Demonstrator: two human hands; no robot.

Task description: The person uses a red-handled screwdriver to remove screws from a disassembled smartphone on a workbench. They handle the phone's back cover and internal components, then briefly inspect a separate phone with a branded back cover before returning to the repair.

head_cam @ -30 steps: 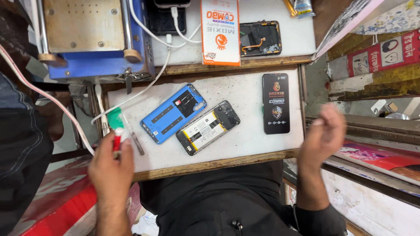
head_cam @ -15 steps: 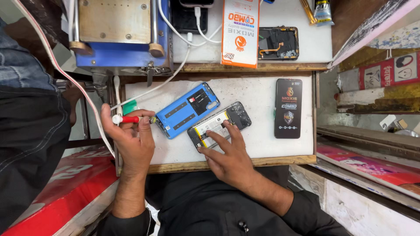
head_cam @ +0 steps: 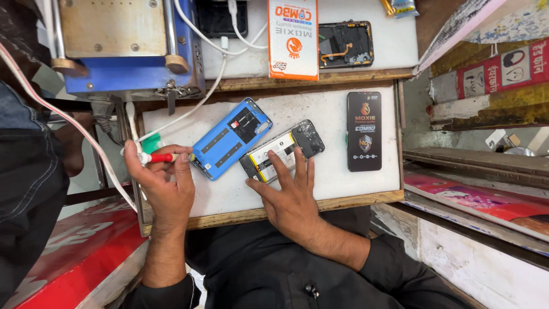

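Our left hand (head_cam: 163,186) has its fingers curled closed around a red-handled screwdriver (head_cam: 157,157), thumb and forefinger pinching the shaft. The tool lies nearly level, its long axis running left to right, white cap end to the left and working end pointing right, toward the lower corner of the blue back cover (head_cam: 230,137); whether the tip touches the cover we cannot tell. Our right hand (head_cam: 291,197) is spread flat, grasping nothing, with its fingertips (head_cam: 284,166) pressing on the opened phone (head_cam: 281,151), whose battery and board face up.

The opened phone lies on the white work board (head_cam: 343,186), just right of the blue cover and parallel to it. Both run on a diagonal, from lower left up to upper right, the phone's camera end at the upper right. Further right, apart from them, a black screen package (head_cam: 364,131) stands straight up the board.

On the shelf beyond sit a blue machine (head_cam: 128,83), an orange-and-white box (head_cam: 293,37) and another opened black phone (head_cam: 346,44).

Against the picture half a second earlier, little differs: our left hand sits a touch lower with the screwdriver more level, our right hand has the same flat press on the phone, and the phone and cover lie as they did.
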